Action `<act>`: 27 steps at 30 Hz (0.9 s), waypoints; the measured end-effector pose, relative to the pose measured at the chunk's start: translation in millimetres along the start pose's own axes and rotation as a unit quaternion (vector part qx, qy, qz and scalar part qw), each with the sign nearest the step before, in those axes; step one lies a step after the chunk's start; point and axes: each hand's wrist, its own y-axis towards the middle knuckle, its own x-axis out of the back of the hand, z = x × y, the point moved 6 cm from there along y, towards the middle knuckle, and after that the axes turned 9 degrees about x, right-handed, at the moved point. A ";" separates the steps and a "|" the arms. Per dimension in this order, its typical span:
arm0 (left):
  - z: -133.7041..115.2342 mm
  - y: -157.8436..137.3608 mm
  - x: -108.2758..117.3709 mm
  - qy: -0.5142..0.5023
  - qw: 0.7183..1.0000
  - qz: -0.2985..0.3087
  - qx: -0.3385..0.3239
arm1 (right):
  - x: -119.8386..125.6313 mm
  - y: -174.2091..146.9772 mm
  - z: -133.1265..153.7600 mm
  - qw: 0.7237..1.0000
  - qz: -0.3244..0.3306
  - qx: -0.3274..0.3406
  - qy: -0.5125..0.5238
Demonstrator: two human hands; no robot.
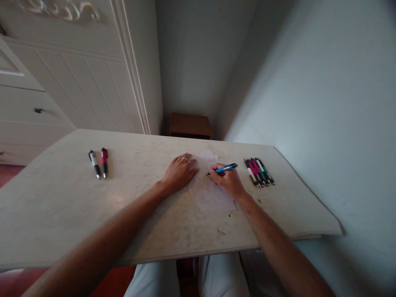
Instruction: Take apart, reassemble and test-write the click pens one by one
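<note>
A sheet of paper (pixel 213 196) covered in handwriting lies on the table between my hands. My right hand (pixel 228 180) grips a blue pen (pixel 225 168), its tip down at the paper and its dark end pointing up to the right. Flat on the table at the sheet's left edge rests my left hand (pixel 179 171), fingers stretched out, a ring on one of them. To the right of my right hand, several pens (pixel 259 172) in white, pink and green with black parts lie side by side in a row.
On the table's left side lie a white pen (pixel 94 164) and a red pen (pixel 104 163), both with black parts. A wall (pixel 340 123) borders the table (pixel 133 156) on the right. White furniture (pixel 93 90) and a small brown wooden piece (pixel 190 123) stand beyond the far edge.
</note>
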 end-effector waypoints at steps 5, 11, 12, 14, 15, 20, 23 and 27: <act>-0.1 0.0 -0.2 -0.005 1.000 0.004 -0.005 | 9.1 -0.7 -0.4 0.999 -0.052 -0.009 0.010; 0.4 0.1 -0.9 -0.004 1.000 0.004 0.001 | 10.2 -1.6 -3.8 0.991 -0.080 -0.042 0.096; 0.4 0.1 -1.1 0.000 1.000 0.005 0.002 | 9.2 -1.4 -3.8 0.992 -0.074 -0.041 0.091; 0.4 0.1 -1.5 0.008 1.000 0.007 0.003 | 8.3 -1.0 -3.3 0.995 -0.064 -0.033 0.065; 0.5 0.2 -1.7 0.009 1.000 0.007 0.002 | 8.7 -0.8 -2.9 0.997 -0.062 -0.028 0.046; 1.5 0.7 -2.8 0.002 1.000 0.008 0.003 | 14.2 -0.4 -0.8 0.997 -0.072 -0.014 -0.025; 0.6 0.6 -1.8 0.001 1.000 0.007 0.001 | 9.9 -0.7 0.0 0.999 -0.041 -0.012 0.013; -0.5 0.0 0.1 0.002 1.000 0.010 0.005 | -0.6 -1.5 8.1 0.997 0.020 0.029 0.062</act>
